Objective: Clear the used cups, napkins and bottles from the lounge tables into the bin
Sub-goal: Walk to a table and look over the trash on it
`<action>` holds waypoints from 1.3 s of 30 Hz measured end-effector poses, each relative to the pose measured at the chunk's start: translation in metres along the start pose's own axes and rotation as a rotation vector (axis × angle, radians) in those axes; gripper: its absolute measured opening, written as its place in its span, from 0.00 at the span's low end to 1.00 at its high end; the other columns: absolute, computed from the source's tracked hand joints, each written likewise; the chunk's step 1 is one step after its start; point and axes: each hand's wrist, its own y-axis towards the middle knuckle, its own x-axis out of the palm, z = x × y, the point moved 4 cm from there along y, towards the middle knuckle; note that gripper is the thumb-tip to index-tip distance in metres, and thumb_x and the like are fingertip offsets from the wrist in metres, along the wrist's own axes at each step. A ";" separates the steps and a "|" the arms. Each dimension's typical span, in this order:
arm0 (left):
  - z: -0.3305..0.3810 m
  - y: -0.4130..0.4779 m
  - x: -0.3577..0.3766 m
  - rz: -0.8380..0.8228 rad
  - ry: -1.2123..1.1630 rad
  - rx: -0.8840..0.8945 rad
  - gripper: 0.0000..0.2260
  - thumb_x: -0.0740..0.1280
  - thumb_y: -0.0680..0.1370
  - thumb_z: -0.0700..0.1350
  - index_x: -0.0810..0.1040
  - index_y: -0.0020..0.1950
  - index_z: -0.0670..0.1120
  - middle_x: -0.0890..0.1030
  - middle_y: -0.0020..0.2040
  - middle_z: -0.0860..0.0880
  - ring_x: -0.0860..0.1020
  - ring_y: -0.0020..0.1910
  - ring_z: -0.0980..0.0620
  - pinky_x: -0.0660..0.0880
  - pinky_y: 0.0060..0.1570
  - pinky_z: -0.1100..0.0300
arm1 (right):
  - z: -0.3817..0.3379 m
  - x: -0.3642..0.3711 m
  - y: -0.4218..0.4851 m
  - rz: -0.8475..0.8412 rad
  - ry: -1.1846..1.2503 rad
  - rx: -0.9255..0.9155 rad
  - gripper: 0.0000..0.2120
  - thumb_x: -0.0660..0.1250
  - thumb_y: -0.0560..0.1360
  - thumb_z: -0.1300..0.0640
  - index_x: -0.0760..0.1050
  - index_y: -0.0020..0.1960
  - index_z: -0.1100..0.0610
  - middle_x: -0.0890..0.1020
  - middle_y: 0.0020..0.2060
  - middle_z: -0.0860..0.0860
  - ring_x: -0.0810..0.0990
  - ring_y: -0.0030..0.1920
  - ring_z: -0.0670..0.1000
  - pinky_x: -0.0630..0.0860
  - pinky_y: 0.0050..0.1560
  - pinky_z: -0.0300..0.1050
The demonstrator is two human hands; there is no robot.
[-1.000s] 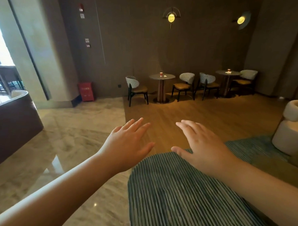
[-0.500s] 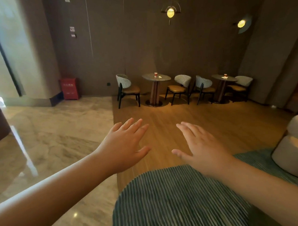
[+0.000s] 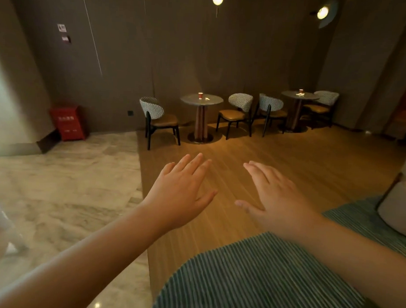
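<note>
My left hand (image 3: 181, 192) and my right hand (image 3: 275, 200) are stretched out in front of me, palms down, fingers straight, holding nothing. Far ahead stands a round lounge table (image 3: 212, 101) with a red paper cup (image 3: 200, 95) and a small pale napkin (image 3: 207, 99) on it. A second round table (image 3: 310, 96) to the right carries another red cup (image 3: 301, 91) beside a crumpled napkin (image 3: 300, 94). No bin can be made out with certainty.
Houndstooth-backed chairs (image 3: 153, 110) (image 3: 239, 106) (image 3: 270, 107) (image 3: 327, 100) flank the tables. A red box (image 3: 67, 122) stands by the left wall. A striped teal rug (image 3: 250, 280) lies underfoot, a pale armchair (image 3: 398, 206) at right. Marble floor left, wood floor ahead.
The view has swung left and moved closer to the tables; the rug edge has dropped lower. Both hands stay spread and empty, holding the same pose.
</note>
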 end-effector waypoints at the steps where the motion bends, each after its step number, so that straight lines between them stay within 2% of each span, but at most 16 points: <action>1: -0.005 0.018 0.008 0.002 0.003 -0.005 0.31 0.46 0.78 0.65 0.45 0.77 0.54 0.47 0.78 0.52 0.46 0.76 0.52 0.49 0.74 0.51 | 0.009 0.004 0.020 0.009 0.000 -0.001 0.39 0.53 0.75 0.34 0.41 0.77 0.50 0.46 0.77 0.45 0.45 0.76 0.46 0.48 0.75 0.47; 10: -0.071 0.200 0.062 -0.023 0.019 -0.110 0.29 0.49 0.79 0.63 0.50 0.77 0.53 0.50 0.78 0.51 0.48 0.76 0.51 0.50 0.74 0.52 | 0.089 0.026 0.217 0.077 -0.006 -0.041 0.38 0.54 0.75 0.34 0.43 0.77 0.50 0.50 0.76 0.46 0.48 0.76 0.46 0.48 0.72 0.44; 14: -0.104 0.260 0.081 0.002 -0.009 -0.140 0.28 0.51 0.79 0.62 0.53 0.77 0.54 0.53 0.78 0.52 0.50 0.76 0.53 0.51 0.74 0.53 | 0.113 0.038 0.300 0.052 0.038 -0.066 0.36 0.57 0.77 0.38 0.47 0.77 0.50 0.53 0.76 0.46 0.50 0.75 0.47 0.52 0.73 0.45; 18: -0.139 0.311 0.105 0.029 -0.010 -0.151 0.28 0.52 0.79 0.61 0.53 0.77 0.53 0.55 0.77 0.53 0.53 0.76 0.54 0.53 0.73 0.55 | 0.125 0.061 0.372 0.027 0.076 -0.068 0.36 0.58 0.77 0.39 0.46 0.77 0.48 0.52 0.76 0.46 0.50 0.75 0.47 0.53 0.73 0.46; 23: -0.191 0.381 0.147 0.059 0.058 -0.120 0.29 0.49 0.76 0.63 0.66 0.73 0.50 0.66 0.73 0.48 0.61 0.74 0.48 0.60 0.69 0.49 | 0.139 0.093 0.457 0.012 0.076 -0.070 0.36 0.59 0.77 0.39 0.46 0.78 0.48 0.52 0.76 0.46 0.50 0.75 0.47 0.53 0.73 0.46; 28: -0.261 0.469 0.180 0.065 0.039 -0.099 0.28 0.51 0.78 0.62 0.57 0.76 0.53 0.58 0.76 0.51 0.54 0.76 0.51 0.53 0.72 0.53 | 0.154 0.111 0.562 0.016 0.043 -0.034 0.36 0.59 0.76 0.40 0.46 0.77 0.47 0.52 0.76 0.46 0.51 0.76 0.47 0.55 0.72 0.46; 33: -0.332 0.565 0.195 0.057 -0.018 -0.066 0.29 0.53 0.78 0.62 0.54 0.77 0.54 0.57 0.77 0.52 0.55 0.75 0.53 0.54 0.71 0.55 | 0.159 0.111 0.675 0.022 0.080 0.005 0.35 0.61 0.77 0.42 0.47 0.77 0.48 0.54 0.76 0.46 0.52 0.75 0.47 0.57 0.73 0.47; 39: -0.380 0.659 0.232 0.047 -0.013 -0.002 0.29 0.53 0.78 0.63 0.54 0.77 0.53 0.54 0.77 0.51 0.49 0.76 0.51 0.53 0.72 0.53 | 0.175 0.152 0.771 0.001 0.097 0.042 0.37 0.60 0.76 0.40 0.46 0.78 0.49 0.53 0.76 0.46 0.51 0.76 0.47 0.54 0.72 0.45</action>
